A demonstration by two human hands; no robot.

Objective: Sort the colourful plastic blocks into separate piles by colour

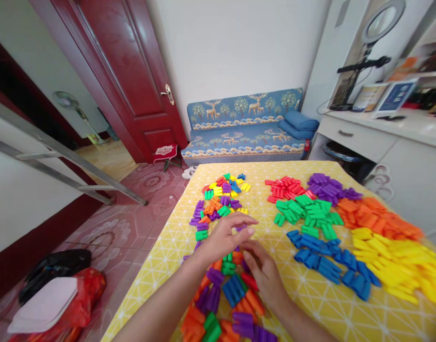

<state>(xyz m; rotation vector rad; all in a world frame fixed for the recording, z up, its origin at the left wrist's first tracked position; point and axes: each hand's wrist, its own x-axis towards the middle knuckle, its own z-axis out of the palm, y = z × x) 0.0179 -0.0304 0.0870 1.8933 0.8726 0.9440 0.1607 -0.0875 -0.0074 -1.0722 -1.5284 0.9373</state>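
Mixed plastic building pieces [234, 289], each like short tubes joined side by side, lie in a loose strip down the left of the table. My left hand [227, 233] is over the middle of this strip, fingers stretched out and thumb apart, with nothing visible in it. Just right of it, my right hand [266, 270] reaches low into the pieces with its fingers curled together. What lies between those fingertips is hidden; purple and red pieces show beside them. Sorted piles lie to the right: red [285, 188], purple [327, 187], green [307, 213], blue [319, 256], orange [378, 218] and yellow [399, 261].
A yellow patterned cloth [161, 280] covers the table. Beyond stands a blue sofa [239, 137], with a white cabinet [360, 133] at the right. A metal ladder [61, 154] leans at the left. Bags and a white lid [47, 304] lie on the floor.
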